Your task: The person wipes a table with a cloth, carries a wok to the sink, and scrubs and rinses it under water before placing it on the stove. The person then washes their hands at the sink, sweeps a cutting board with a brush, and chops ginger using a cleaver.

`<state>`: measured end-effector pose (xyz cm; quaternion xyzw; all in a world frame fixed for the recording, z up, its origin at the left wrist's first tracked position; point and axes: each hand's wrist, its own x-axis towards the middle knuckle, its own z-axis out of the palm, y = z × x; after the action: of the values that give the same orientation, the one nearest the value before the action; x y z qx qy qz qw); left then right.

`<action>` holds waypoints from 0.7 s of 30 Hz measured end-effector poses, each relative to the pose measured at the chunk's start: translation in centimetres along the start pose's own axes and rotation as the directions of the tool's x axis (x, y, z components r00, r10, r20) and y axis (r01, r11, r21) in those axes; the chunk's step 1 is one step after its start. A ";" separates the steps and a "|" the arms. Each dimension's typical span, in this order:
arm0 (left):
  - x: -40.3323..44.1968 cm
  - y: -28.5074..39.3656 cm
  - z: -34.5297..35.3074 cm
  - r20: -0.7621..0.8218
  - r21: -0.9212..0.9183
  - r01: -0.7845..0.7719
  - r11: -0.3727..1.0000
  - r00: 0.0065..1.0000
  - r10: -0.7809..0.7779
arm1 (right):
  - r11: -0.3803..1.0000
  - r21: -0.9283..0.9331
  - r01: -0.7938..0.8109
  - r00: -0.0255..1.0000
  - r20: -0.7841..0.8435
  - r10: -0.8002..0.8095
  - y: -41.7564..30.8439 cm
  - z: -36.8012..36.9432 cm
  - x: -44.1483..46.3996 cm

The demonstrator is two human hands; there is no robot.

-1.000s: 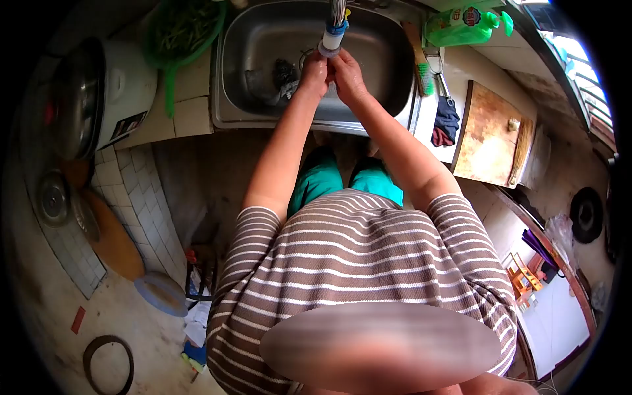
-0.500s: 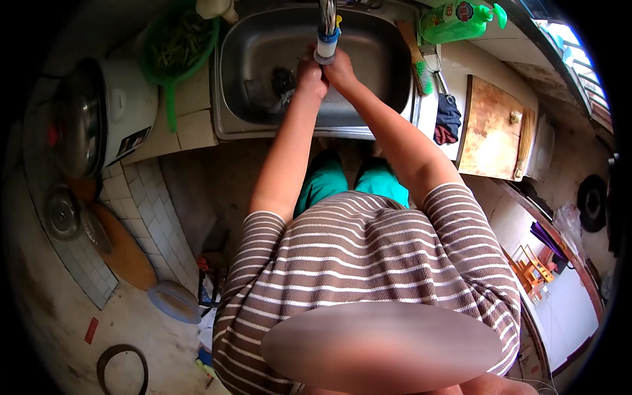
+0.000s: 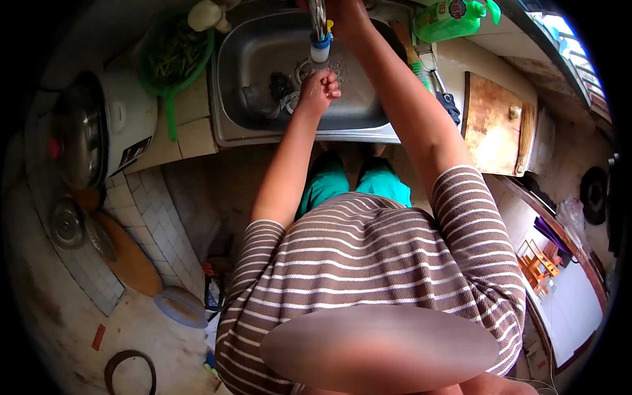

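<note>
Water runs from the faucet (image 3: 319,49), which has a blue and white nozzle, into the steel sink (image 3: 230,79). Just below the nozzle is my left hand (image 3: 319,91), its fingers curled in with nothing visible in them. My right hand (image 3: 343,18) reaches past the faucet to its base at the top edge; its fingers are mostly hidden there. A dark scrubber (image 3: 280,85) lies in the sink, left of my left hand.
Left of the sink are a green basket of cut green vegetables (image 3: 174,56) and a white cooker (image 3: 128,112). On the right are a green pump bottle (image 3: 447,21), a green-bristled brush (image 3: 419,71), a dark cloth (image 3: 449,106) and a wooden board (image 3: 492,125).
My hands, together under the faucet before, are now apart. The right has moved up behind the faucet; the left has come slightly down and curled. The view has shifted slightly.
</note>
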<state>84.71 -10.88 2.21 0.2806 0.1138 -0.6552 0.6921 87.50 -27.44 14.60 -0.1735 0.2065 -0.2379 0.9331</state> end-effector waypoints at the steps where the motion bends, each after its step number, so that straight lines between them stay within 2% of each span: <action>1: -0.6 -0.2 0.2 0.002 0.006 0.004 1.000 1.000 -0.004 | 1.000 0.003 0.007 1.000 0.000 -0.007 0.5 -1.3 2.1; 2: -1.2 -0.6 0.5 -0.096 0.072 -0.044 0.996 0.994 0.051 | 0.985 0.174 0.002 0.963 0.264 -0.048 1.1 -4.2 5.3; 3: -1.7 -1.1 0.9 -0.187 0.141 -0.083 0.986 0.976 0.109 | 0.943 0.329 -0.045 0.858 0.497 -0.133 1.4 -6.7 8.0; 4: -2.1 -1.5 0.4 -0.168 0.215 -0.121 0.969 0.973 0.159 | 0.844 0.491 -0.217 0.923 0.384 0.014 1.2 -8.0 9.5; 5: -2.3 -1.9 0.3 -0.222 0.338 -0.108 0.935 0.956 0.191 | 0.896 0.434 0.094 0.979 -0.204 -0.004 1.1 -3.3 5.2; 6: -2.3 -2.4 0.0 -0.231 0.464 -0.124 0.877 0.939 0.255 | 0.848 0.530 -0.010 0.983 0.161 -0.089 2.3 -8.7 8.0; 7: -2.8 -2.4 0.2 -0.250 0.577 -0.115 0.809 0.918 0.309 | 0.867 0.480 0.135 0.983 -0.176 -0.056 0.9 -3.8 2.9; 8: -2.7 -2.4 -0.6 -0.250 0.705 -0.070 0.705 0.906 0.341 | 0.892 0.419 0.167 0.956 -0.290 -0.043 -0.3 -0.6 -1.1; 9: -2.6 -2.5 -0.9 -0.218 0.833 -0.054 0.551 0.883 0.416 | 0.914 0.377 0.152 0.984 -0.141 -0.106 0.1 -5.7 0.7; 10: -1.7 -2.7 -3.4 -0.032 0.881 -0.191 0.433 0.888 0.458 | 0.920 0.346 0.186 0.973 -0.193 -0.124 -0.2 -4.0 -1.4; 11: -2.2 -2.6 -3.0 0.015 0.938 -0.183 0.296 0.870 0.492 | 0.912 0.381 0.149 0.986 -0.121 -0.111 -0.5 -4.3 -2.4; 12: -2.1 -2.6 -3.6 0.026 0.933 -0.198 0.301 0.870 0.493 | 0.909 0.405 0.099 0.995 -0.033 -0.094 -0.6 -4.7 -3.5; 13: -2.5 -2.5 -3.6 0.047 0.962 -0.175 0.210 0.862 0.505 | 0.950 0.293 0.112 0.993 -0.059 -0.099 -0.3 -5.1 -4.7; 14: -2.9 -2.4 -3.5 0.113 0.976 -0.190 0.105 0.859 0.498 | 0.998 0.041 0.052 0.995 -0.088 -0.049 -0.2 -5.7 -6.2; 15: -3.1 -2.3 -3.3 0.178 0.979 -0.203 -0.001 0.853 0.490 | 0.978 -0.209 -0.026 0.992 -0.129 -0.002 -0.3 -6.4 -7.5; 16: -3.3 -2.1 -2.8 0.185 0.978 -0.207 -0.007 0.856 0.482 | 0.663 -0.748 -0.008 0.994 -0.078 -0.076 0.4 -8.3 -8.4; 17: -3.6 -1.8 -1.7 0.017 0.951 -0.127 0.280 0.930 0.366 | 0.092 -0.996 0.010 0.994 0.000 -0.106 1.1 -10.4 -9.3; 18: -4.0 -1.6 -0.4 -0.122 0.846 -0.004 0.533 0.972 0.200 | -0.127 -0.988 0.090 0.987 0.106 -0.124 1.3 -11.4 -11.4; 19: -5.3 -1.9 1.5 -0.139 0.613 -0.017 0.790 0.982 0.129 | -0.340 -0.927 0.159 0.970 0.210 -0.119 1.4 -12.1 -13.9; 20: -5.4 -1.7 1.1 -0.058 0.547 0.009 0.837 0.998 0.027 | -0.335 -0.929 0.157 0.969 0.211 -0.131 1.4 -13.1 -15.2; 21: -5.4 -1.6 0.9 0.026 0.481 0.047 0.876 0.997 -0.067 | -0.248 -0.954 0.166 0.968 0.205 -0.142 1.3 -13.9 -16.4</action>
<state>82.34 -6.80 5.35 0.4261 -0.0583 -0.6887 0.5837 68.33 -21.09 7.10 -0.8619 0.2831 -0.1006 0.4085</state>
